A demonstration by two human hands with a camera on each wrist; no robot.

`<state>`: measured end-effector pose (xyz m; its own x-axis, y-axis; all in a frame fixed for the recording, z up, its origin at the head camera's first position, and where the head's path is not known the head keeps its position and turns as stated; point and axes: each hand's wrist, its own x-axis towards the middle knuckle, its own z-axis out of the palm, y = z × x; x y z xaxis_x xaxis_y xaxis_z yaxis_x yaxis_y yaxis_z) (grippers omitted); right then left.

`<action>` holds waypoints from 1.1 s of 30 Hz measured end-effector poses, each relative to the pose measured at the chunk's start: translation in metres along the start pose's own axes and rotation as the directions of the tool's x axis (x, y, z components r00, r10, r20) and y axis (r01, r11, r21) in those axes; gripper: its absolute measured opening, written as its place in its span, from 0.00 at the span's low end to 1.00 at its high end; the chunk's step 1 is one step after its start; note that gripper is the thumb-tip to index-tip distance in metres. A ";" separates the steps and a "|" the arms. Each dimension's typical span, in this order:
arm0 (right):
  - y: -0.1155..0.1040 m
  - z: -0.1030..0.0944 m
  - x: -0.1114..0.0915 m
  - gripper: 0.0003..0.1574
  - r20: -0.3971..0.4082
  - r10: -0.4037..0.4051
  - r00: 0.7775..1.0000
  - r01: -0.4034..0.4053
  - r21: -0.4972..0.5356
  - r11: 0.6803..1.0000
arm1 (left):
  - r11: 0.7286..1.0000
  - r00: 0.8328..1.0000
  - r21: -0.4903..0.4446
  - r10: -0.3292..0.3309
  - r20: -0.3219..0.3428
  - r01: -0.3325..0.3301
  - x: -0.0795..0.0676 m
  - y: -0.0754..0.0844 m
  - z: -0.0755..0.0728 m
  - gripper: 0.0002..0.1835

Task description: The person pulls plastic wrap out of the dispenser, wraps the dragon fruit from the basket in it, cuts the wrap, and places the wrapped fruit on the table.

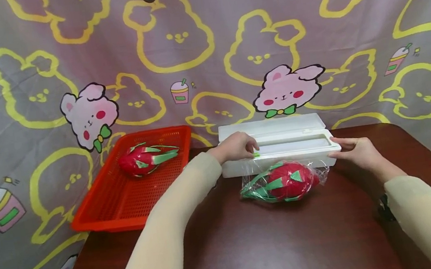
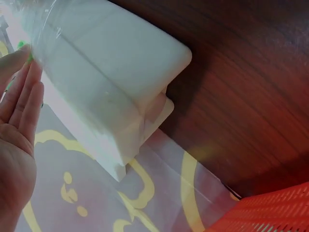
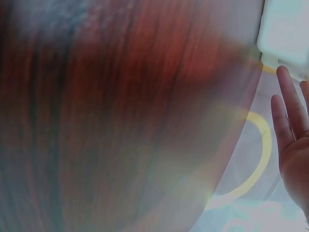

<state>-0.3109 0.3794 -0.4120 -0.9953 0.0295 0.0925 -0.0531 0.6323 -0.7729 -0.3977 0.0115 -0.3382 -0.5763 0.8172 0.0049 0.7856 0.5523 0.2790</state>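
A white cling film dispenser [image 1: 278,162] stands on the table with its lid [image 1: 269,126] raised and a pale roll inside. At its front left edge my left hand [image 1: 237,146] pinches a small green slide cutter [image 2: 21,44] between thumb and fingers. My right hand [image 1: 358,153] holds the dispenser's right end, thumb at the front and index finger at the top corner; the right wrist view shows other fingers [image 3: 285,106] straight. Clear cling film [image 2: 50,29] hangs over the front. Just before the dispenser lies a red dragon fruit [image 1: 291,181] with green scales, under film.
An orange-red plastic basket [image 1: 106,224] sits to the left, holding another dragon fruit [image 1: 139,160]. The dark brown wooden table [image 1: 279,244] backs onto a patterned curtain [image 1: 208,81], close behind the dispenser.
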 end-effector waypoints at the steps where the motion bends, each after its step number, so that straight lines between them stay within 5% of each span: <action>1: 0.001 0.000 -0.001 0.46 -0.002 -0.002 1.000 0.002 -0.001 1.000 | 1.000 1.000 -0.014 -0.002 0.002 0.002 0.000 0.000 0.001 0.09; 14: 0.006 -0.003 0.000 0.45 -0.023 -0.032 0.999 0.033 0.022 0.999 | 0.995 1.000 -0.093 0.018 -0.016 -0.019 0.005 0.000 0.007 0.08; 33: 0.000 -0.002 0.002 0.46 0.006 -0.012 1.000 0.012 -0.036 0.999 | 0.999 1.000 -0.039 0.023 0.020 -0.022 -0.002 -0.006 0.003 0.05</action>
<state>-0.3131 0.3813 -0.4107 -0.9951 0.0172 0.0976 -0.0620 0.6599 -0.7488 -0.4006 0.0069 -0.3430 -0.5533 0.8329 -0.0081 0.7889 0.5271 0.3160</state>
